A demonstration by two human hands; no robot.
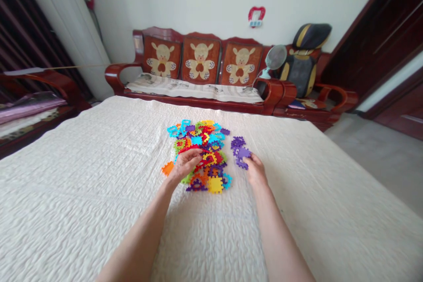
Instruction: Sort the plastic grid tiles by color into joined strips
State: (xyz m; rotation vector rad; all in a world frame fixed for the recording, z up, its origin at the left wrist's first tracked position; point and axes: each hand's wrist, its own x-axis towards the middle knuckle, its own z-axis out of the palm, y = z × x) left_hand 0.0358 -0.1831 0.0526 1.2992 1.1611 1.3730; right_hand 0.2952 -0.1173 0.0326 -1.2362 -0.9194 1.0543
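Observation:
A heap of bright toothed plastic puzzle tiles lies on the quilted white cover, in red, yellow, orange, green, blue and purple. Over its left side is my left hand, fingers bent and close together at red tiles; whether they grip one is hidden. My right hand, to the right of the heap, pinches a purple puzzle tile between thumb and fingers. Beneath and just beyond that tile sit a few other purple tiles, apart from the heap. A yellow square tile marks the heap's near edge.
The quilted cover spreads over the whole surface around the heap. Behind it stands a dark red wooden sofa with bear cushions. A small fan and a massage seat pad are at the right.

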